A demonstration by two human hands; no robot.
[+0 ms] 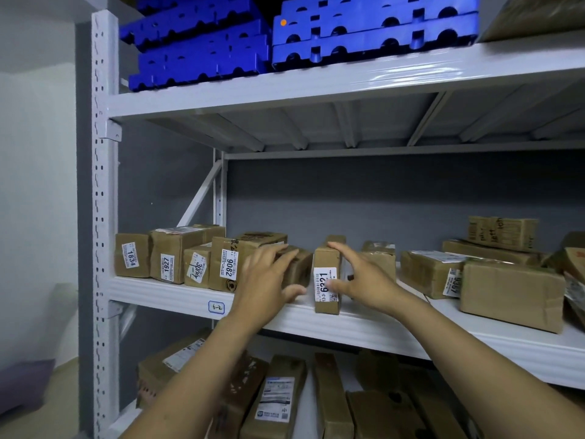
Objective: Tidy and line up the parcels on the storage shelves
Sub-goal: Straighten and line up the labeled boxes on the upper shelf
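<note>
Head view. The white metal middle shelf (177, 293), tagged 6-2 on a small label (217, 307) on its front lip, carried brown cardboard parcels along its length.

At the left end 4 parcels stood side by side, touching, with their labels facing out: the 1834 parcel (131, 256), the 1927 parcel (167, 264), a small parcel with a handwritten label (196, 269) and the 9082 parcel (226, 264).

The left hand (269, 280) lay on a blurred brown cardboard parcel (300, 270) just right of the 9082 parcel. Its fingers were spread over the top and its thumb hooked under the lower front edge, so it had hold of that parcel.

The right hand (357, 280) held a narrow upright brown cardboard parcel labelled 6221 (325, 259) at the shelf's front edge. Its fingers lay along the top and its thumb pressed on the white label, pinching the parcel. A small gap separated this parcel from the blurred one.

Further right the parcels lay loosely and at mixed angles: a flat parcel labelled 9367 (430, 272), a large plain brown box (511, 296) near the front edge, and a stack of boxes (503, 232) behind.

Dark blue plastic pallets (202, 52) were stacked on the shelf above. More brown parcels (278, 397) lay on the shelf below, mostly lengthwise.
</note>
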